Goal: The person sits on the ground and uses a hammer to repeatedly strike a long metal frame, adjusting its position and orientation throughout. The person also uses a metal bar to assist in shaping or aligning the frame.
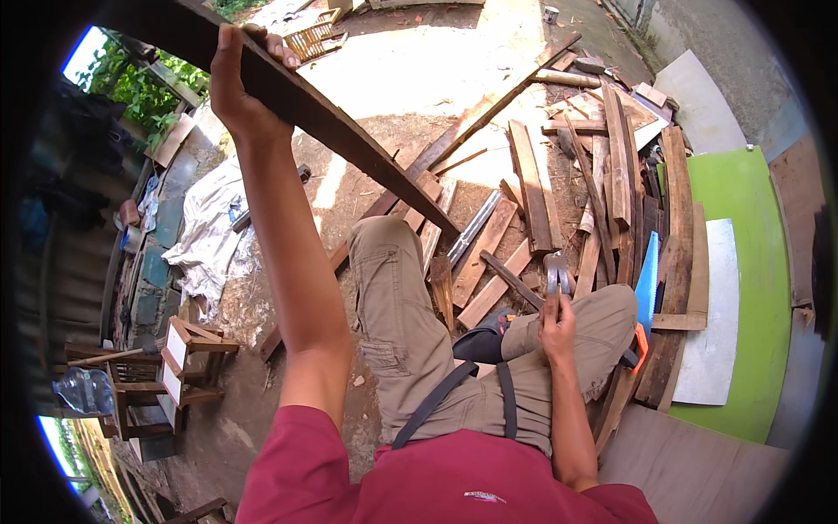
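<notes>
My left hand [237,83] is raised high at the upper left, gripping a long dark weathered plank [349,140] that slopes down to the right, its far end near my left knee. My right hand [557,321] rests on my right thigh, closed around the handle of a claw hammer [556,272] whose metal head points up and away. I am seated, khaki trousers and red shirt in view, with a black strap across my lap.
Several loose planks and slats [541,183] lie on the dirt ahead and to the right. A blue handsaw with an orange handle [646,293] lies by my right leg. Green board [742,262] and grey sheet [707,323] at right. Small wooden stools [188,358] stand left, with a white tarp [209,227].
</notes>
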Motion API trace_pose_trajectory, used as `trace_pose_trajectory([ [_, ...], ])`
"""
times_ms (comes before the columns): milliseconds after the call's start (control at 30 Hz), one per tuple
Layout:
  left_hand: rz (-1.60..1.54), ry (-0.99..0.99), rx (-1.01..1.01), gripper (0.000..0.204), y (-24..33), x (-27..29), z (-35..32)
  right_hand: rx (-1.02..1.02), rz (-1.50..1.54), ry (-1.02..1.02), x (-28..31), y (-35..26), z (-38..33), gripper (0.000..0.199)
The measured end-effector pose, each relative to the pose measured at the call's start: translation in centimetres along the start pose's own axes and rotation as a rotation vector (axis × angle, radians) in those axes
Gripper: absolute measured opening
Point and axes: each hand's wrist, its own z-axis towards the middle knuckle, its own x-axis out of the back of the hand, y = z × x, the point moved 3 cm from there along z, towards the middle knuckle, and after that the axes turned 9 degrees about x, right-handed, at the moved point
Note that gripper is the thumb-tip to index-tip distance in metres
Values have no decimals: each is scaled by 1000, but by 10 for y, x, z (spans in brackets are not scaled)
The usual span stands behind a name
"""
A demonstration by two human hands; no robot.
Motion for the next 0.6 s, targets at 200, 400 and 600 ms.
trace_pose_trajectory([
  [200, 83, -196, -2, 44, -65, -9, 53, -77, 216, 20, -32, -48, 14, 33],
  [400, 112, -236, 207, 37, -101, -37, 100, 208, 382, -114, -102, -128, 62, 47],
  [600, 153, -211, 171, 35, -97, -63, 80, 577, 479, -103, -135, -234, 118, 40],
])
